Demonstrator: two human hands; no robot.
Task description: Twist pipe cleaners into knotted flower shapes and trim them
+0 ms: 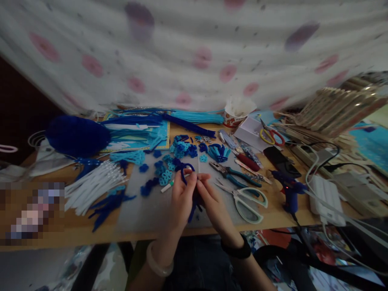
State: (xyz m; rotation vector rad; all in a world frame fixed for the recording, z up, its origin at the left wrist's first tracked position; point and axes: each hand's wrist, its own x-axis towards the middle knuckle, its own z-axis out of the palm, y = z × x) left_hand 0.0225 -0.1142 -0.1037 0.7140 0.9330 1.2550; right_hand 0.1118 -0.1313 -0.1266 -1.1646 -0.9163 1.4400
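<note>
My left hand [183,194] and my right hand [210,198] meet over a grey mat [133,214], fingers pinched together. Between them is a dark blue pipe cleaner [184,166]; its bent loop rises above the left fingers and more dark blue strands hang below. A thin pale strip [199,159] shows just beyond the fingertips. Blue pipe-cleaner flowers [179,148] and coils lie past the hands. Beside my left hand is a white tube with a green band [166,186]. Pliers [235,173] and white-handled scissors [247,202] rest to the right of my right hand.
A bundle of white pipe cleaners [93,186] and a dark blue fluffy ball [78,135] are at left. Yellow-and-red scissors [271,136], a paper cup [236,113] and a blue glue gun [289,190] stand right. Cables run past a white power adapter [325,200].
</note>
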